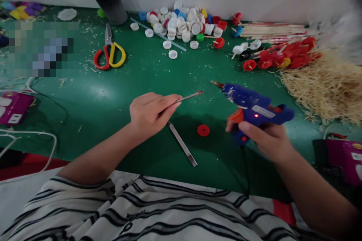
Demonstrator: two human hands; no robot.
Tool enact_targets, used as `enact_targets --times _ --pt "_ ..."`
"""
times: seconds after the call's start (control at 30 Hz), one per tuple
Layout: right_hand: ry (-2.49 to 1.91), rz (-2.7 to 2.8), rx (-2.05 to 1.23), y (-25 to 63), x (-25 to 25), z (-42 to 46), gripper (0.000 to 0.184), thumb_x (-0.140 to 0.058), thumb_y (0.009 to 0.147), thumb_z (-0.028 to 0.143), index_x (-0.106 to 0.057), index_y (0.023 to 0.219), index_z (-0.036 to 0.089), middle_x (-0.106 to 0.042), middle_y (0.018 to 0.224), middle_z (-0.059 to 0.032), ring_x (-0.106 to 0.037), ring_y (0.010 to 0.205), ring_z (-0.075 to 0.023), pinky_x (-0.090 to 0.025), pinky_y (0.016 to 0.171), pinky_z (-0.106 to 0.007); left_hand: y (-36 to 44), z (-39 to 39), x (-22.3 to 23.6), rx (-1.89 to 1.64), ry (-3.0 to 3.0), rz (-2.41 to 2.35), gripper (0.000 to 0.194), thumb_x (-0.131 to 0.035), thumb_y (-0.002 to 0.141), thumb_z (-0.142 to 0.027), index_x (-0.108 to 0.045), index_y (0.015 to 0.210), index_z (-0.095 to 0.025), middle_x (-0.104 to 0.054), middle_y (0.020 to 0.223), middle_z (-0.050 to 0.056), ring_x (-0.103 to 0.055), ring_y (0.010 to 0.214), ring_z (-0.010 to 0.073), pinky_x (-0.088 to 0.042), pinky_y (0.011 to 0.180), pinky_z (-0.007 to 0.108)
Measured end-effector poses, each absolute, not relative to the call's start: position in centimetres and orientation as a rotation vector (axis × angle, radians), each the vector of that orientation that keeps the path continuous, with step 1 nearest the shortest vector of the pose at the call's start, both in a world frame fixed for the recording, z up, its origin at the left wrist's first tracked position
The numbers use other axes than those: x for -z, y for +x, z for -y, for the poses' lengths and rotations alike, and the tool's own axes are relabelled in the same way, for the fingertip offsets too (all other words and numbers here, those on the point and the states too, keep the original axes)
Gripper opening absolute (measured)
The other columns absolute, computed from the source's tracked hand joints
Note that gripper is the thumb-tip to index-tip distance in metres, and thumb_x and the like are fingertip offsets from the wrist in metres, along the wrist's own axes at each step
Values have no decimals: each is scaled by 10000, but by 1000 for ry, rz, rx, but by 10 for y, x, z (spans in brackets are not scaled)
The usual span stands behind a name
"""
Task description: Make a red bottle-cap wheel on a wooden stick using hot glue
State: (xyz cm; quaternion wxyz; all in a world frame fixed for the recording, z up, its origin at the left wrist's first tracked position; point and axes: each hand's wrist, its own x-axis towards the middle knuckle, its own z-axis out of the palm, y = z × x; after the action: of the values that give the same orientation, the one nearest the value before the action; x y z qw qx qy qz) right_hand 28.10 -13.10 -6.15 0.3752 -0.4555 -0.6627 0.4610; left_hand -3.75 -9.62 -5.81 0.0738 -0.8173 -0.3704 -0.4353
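My left hand is closed in a pinch on a thin stick with a reddish tip, which points right above the green table. My right hand grips a blue hot glue gun whose red light is on. Its nozzle points left toward the stick's tip, a short gap apart. A red bottle cap lies on the table between my hands. A flat metal strip lies just below my left hand.
Red and yellow scissors lie at the back left. A heap of mostly white bottle caps sits at the back. Red caps on sticks, a bundle of sticks and pale wood shavings fill the right. Purple boxes flank both sides.
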Motion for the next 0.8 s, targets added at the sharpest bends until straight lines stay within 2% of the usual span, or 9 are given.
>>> enact_targets --times 0.13,0.2,0.3,0.4,0.47,0.6,0.8 --pt "-1475 1834 -501 310 52 133 221 -670 1004 431 -760 998 229 -795 1000 -76 -752 911 -227 -606 822 -384 -38 99 55 1323 -2489 1037 100 -720 967 -212 -790 1032 -182 -736 672 -20 -602 550 77 -451 568 206" --pt "-1614 2008 -99 327 49 142 235 -672 989 447 -744 1022 225 -794 1019 -110 -759 954 -268 -574 786 -384 -39 101 52 1308 -2498 993 103 -718 969 -206 -785 1045 -188 -736 678 -20 -608 558 78 -465 582 209" --pt "-1737 2117 139 349 49 162 346 -720 937 322 -684 1260 203 -789 1026 -162 -750 885 -311 -521 690 -396 -39 103 49 1301 -2503 888 111 -723 964 -192 -775 1061 -192 -693 633 -33 -577 535 82 -467 584 225" --pt "-1809 2401 386 361 53 180 495 -641 920 188 -583 1412 200 -783 1067 -164 -735 936 -340 -531 773 -431 -38 104 47 1299 -2521 807 124 -718 969 -192 -763 1085 -192 -659 606 -42 -559 532 86 -456 580 238" --pt "-1858 2467 440 362 58 187 485 -583 934 175 -561 1417 202 -772 1074 -156 -720 939 -344 -534 814 -451 -38 104 46 1285 -2533 790 128 -698 984 -198 -758 1097 -197 -669 624 -39 -569 544 86 -453 583 240" --pt "-1941 2507 330 361 69 186 429 -495 978 219 -566 1395 149 -740 1142 -178 -705 967 -362 -538 842 -492 -39 103 47 1260 -2525 791 139 -659 1011 -216 -760 1107 -214 -666 629 -41 -567 548 87 -449 582 245" --pt "-1939 2598 93 370 63 180 541 -482 1042 367 -476 1537 148 -689 1282 -185 -674 1084 -398 -541 931 -557 -43 103 51 1259 -2529 759 224 -728 961 -182 -741 1182 -214 -684 662 -44 -585 575 83 -458 590 251"
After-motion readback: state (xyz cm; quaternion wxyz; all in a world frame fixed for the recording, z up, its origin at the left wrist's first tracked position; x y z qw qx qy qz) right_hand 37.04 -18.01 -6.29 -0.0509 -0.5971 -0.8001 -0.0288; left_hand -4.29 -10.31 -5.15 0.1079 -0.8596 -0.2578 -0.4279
